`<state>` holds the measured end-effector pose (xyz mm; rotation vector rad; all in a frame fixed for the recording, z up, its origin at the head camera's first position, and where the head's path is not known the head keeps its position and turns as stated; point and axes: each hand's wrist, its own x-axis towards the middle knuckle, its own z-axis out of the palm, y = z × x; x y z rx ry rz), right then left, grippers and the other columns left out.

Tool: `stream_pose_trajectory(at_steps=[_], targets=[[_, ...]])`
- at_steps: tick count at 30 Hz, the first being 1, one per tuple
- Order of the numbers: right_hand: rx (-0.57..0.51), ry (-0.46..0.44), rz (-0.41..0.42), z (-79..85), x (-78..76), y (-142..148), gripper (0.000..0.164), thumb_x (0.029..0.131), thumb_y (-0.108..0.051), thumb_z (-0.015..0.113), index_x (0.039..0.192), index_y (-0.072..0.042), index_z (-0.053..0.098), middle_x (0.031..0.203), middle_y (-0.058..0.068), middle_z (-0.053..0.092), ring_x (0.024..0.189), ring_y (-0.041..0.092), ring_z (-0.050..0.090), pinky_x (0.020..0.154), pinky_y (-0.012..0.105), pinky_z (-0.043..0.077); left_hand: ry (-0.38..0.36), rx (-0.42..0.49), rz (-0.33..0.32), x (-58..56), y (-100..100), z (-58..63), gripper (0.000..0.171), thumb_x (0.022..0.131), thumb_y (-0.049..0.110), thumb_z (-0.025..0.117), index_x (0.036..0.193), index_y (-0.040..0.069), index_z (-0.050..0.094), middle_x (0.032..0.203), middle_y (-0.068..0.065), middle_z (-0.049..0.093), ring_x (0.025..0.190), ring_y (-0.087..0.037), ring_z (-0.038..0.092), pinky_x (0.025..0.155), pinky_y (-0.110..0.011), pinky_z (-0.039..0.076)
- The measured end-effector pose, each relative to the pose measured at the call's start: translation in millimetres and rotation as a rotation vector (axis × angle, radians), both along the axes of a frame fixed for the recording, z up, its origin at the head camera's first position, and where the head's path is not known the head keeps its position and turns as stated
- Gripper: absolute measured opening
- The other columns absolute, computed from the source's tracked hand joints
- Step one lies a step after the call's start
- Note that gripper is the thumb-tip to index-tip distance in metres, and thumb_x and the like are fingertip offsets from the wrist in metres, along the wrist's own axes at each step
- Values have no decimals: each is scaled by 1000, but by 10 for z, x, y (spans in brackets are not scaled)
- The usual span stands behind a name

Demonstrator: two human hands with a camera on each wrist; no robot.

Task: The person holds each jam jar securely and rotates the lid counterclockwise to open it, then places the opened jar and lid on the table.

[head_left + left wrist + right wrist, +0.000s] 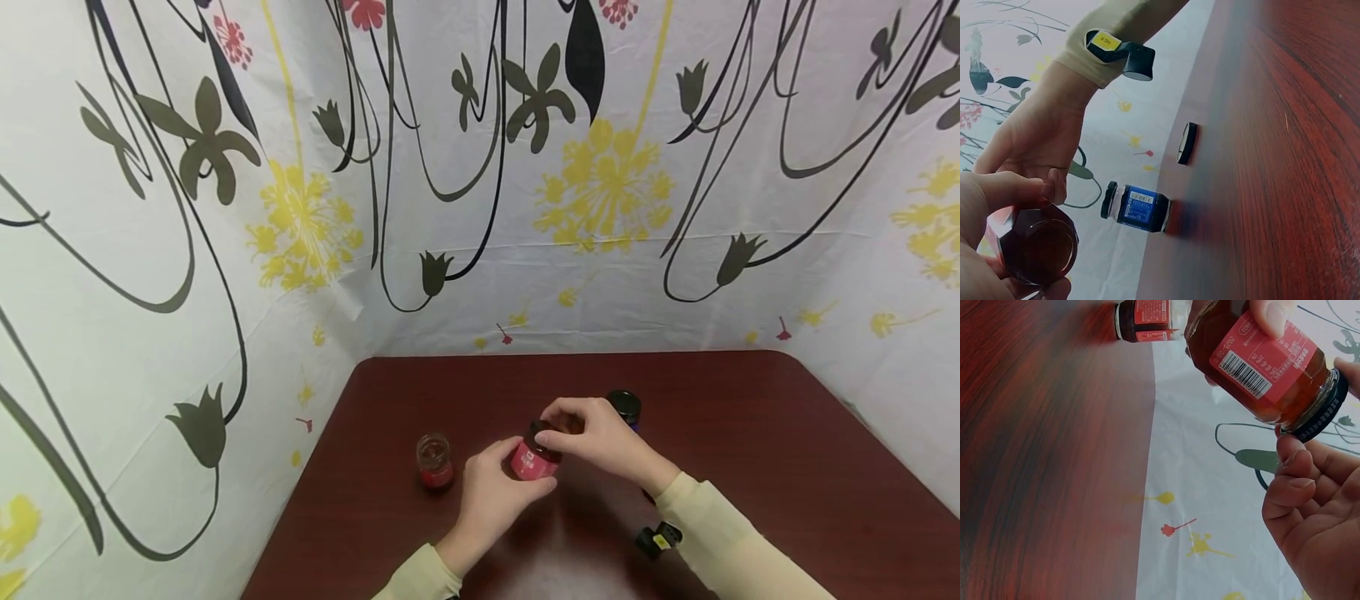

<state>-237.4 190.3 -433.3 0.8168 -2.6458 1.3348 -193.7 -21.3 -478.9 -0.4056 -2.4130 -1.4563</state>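
My left hand (491, 493) grips a glass jar (1266, 359) with a red label and brown-amber contents, held tilted above the table. At its mouth sits a black lid (1321, 411), which my right hand (600, 437) pinches by the rim between thumb and fingers. Glass shows between label and lid; whether the lid is loose I cannot tell. The left wrist view shows the base of this jar, with the left fingers wrapped around it.
Left of the hands stands a lidless jar (435, 461) with a red label, partly filled. Behind the right hand is a blue-labelled jar (1139, 207) with a black lid. A loose lid (1187, 144) lies on the dark red table (750, 433). Patterned cloth (480, 208) hangs around the table.
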Motion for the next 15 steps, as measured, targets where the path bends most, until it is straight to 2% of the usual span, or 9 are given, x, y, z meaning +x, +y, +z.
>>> stream_pose_trajectory(at_steps=[15], targets=[[2,35,60,-10,14,11,22,90,-47,73,107,-33,70,84,-8,64,69,14,57,59,31,49,-50,20,-12,23,1,-3,58,64,43,94,114,23,74,97,15,69,85,-4,64,71,-24,53]])
